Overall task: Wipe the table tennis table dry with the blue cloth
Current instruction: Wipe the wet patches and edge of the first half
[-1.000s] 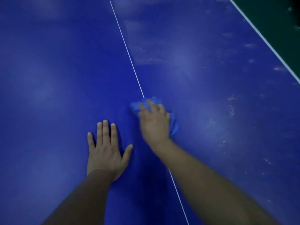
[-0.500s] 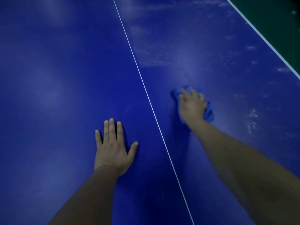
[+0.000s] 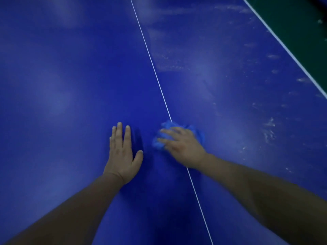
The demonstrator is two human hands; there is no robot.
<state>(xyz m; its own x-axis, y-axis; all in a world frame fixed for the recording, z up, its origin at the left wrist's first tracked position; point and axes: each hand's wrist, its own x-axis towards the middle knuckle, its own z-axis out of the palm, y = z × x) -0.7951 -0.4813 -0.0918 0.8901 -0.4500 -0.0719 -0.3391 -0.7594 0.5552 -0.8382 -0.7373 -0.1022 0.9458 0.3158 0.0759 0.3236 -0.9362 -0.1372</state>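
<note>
One table tennis table (image 3: 70,85) is being counted, along with two white lines, a centre line (image 3: 154,73) and an edge line (image 3: 283,45); one blue cloth (image 3: 157,143) and two hands, left hand (image 3: 122,156) and right hand (image 3: 184,147), are being counted

The table tennis table (image 3: 70,76) is showing a smooth, hard blue top, glossing softly under the light on its left half. Right of the thin white painted line (image 3: 154,71) it is looking duller, streaked and speckled with pale wet marks (image 3: 269,128). The blue cloth (image 3: 158,143) is bunching up soft, crumpled and matt.
</note>
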